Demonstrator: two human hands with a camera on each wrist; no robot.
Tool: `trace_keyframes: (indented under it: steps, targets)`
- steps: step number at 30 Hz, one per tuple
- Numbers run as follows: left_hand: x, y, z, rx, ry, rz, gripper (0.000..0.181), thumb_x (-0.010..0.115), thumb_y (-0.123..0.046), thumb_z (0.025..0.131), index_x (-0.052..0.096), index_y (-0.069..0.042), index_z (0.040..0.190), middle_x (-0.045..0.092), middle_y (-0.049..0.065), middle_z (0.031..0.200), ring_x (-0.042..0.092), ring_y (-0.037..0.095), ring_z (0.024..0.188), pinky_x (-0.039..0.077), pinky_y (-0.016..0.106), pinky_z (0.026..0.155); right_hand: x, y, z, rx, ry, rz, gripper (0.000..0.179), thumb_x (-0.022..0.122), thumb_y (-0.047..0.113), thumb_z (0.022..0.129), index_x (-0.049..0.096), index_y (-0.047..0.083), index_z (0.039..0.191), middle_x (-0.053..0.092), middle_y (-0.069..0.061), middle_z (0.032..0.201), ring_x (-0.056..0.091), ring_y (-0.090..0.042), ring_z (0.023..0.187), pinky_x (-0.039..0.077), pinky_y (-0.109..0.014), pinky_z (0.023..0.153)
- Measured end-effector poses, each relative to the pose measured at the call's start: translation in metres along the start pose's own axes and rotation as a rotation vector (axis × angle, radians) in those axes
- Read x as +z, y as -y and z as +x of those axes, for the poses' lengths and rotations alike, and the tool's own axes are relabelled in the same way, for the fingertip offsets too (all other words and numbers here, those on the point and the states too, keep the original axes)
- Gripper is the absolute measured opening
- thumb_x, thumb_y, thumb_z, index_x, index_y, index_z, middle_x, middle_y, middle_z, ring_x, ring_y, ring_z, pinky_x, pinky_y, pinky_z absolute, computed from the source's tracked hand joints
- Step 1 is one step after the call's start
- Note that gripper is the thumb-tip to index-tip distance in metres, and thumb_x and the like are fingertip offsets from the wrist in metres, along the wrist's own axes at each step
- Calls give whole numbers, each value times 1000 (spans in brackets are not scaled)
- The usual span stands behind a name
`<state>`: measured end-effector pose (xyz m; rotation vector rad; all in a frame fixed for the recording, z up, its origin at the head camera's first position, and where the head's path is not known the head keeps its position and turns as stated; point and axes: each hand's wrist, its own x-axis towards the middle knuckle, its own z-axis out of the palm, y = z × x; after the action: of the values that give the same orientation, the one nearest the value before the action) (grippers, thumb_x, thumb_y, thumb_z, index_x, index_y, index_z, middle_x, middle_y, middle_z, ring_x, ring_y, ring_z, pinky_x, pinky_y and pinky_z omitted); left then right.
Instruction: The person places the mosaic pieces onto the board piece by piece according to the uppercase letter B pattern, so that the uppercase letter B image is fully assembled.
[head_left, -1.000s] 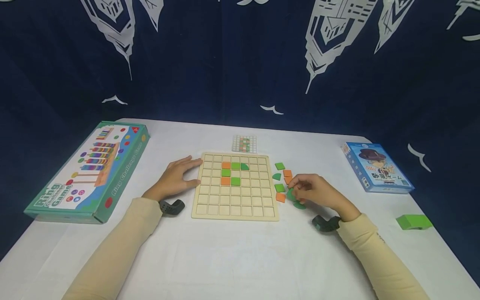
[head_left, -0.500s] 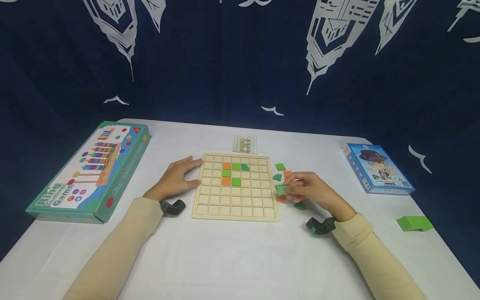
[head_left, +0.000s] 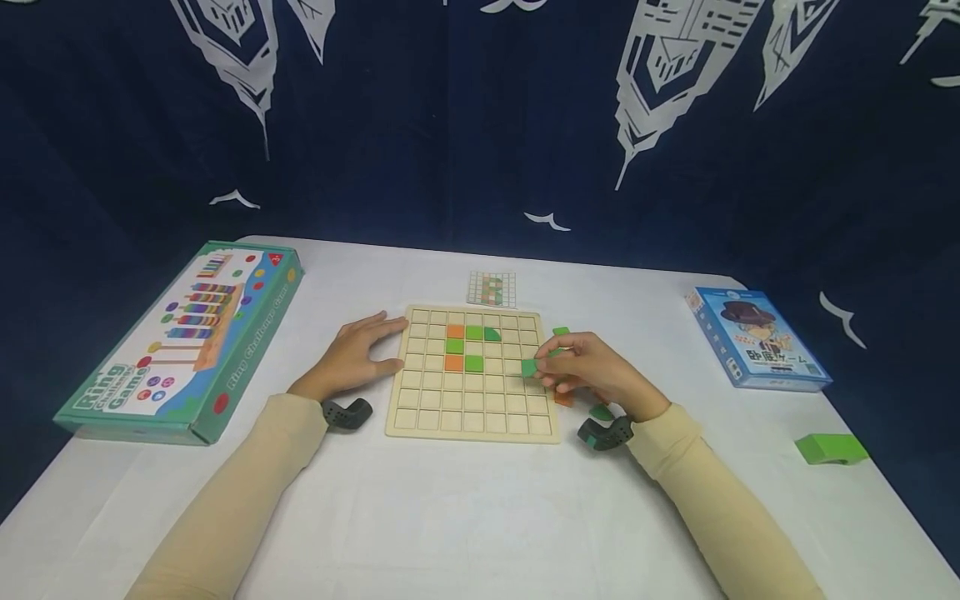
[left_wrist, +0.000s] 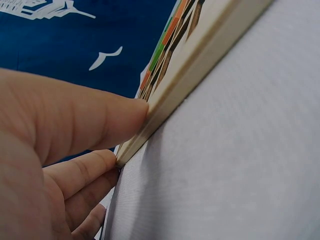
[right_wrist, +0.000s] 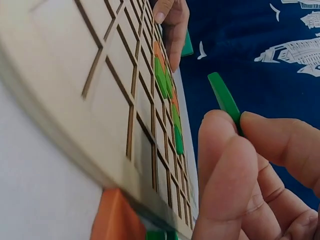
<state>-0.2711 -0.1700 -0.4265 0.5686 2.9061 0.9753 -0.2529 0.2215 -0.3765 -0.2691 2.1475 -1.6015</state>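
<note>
My right hand (head_left: 588, 371) pinches a green tile (right_wrist: 224, 97) between thumb and fingertips, above the right part of a wooden grid board (head_left: 442, 421). Its full outline is partly hidden by the fingers. My left hand (head_left: 348, 358) rests at the board's left side; in the left wrist view its thumb (left_wrist: 115, 117) and a fingertip touch the edge. Set in the upper grid are an orange tile (head_left: 455, 332), another orange tile (head_left: 453, 362), several light green squares and a dark green quarter-round tile (head_left: 492, 334).
Loose tiles lie right of the board, partly under my right hand, including an orange tile (right_wrist: 117, 217) and a dark green tile (head_left: 601, 412). A pattern card (head_left: 491, 289) lies behind. A large game box (head_left: 180, 342) stands left, a blue box (head_left: 757, 337) and green block (head_left: 831, 448) right.
My right hand has picked up the green tile from the loose pieces and moved left with it, over the board's right side. The left hand stays in place.
</note>
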Motion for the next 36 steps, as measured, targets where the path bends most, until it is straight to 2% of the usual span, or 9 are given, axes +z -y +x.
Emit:
trace_keyframes:
  steps: [7,12,17,23,36]
  targets:
    - [0,0,0,3,1,-3,72,74,-25,95,50,-5,161,45,16,168,27,39,163,12,60,133,14,6,18,55,15,-32,15,69,6,103,71,-3,114,79,-4,85,74,-10,73,60,-18,62]
    - [0,0,0,2,-1,0,72,73,-25,95,50,-5,161,45,16,168,27,39,163,13,59,133,21,10,29,69,23,-40,16,70,4,103,71,-6,116,79,-4,85,73,-8,71,59,-17,59]
    - [-1,0,0,1,3,-8,72,73,-25,95,50,-5,161,45,16,169,27,39,163,13,59,133,25,16,35,69,24,-87,23,71,4,103,69,-11,121,79,-5,86,72,-8,69,59,-17,58]
    - [0,1,0,6,0,-8,72,73,-25,95,51,-5,160,46,16,168,28,39,162,13,60,133,30,19,43,74,6,-165,20,73,5,101,73,-8,116,78,-5,85,68,-8,65,58,-19,57]
    - [0,0,1,-2,3,-4,72,73,-25,95,51,-6,161,45,15,168,27,39,163,13,60,133,41,20,49,45,-35,-226,10,74,3,99,74,-5,105,64,-1,67,58,-8,56,54,-17,53]
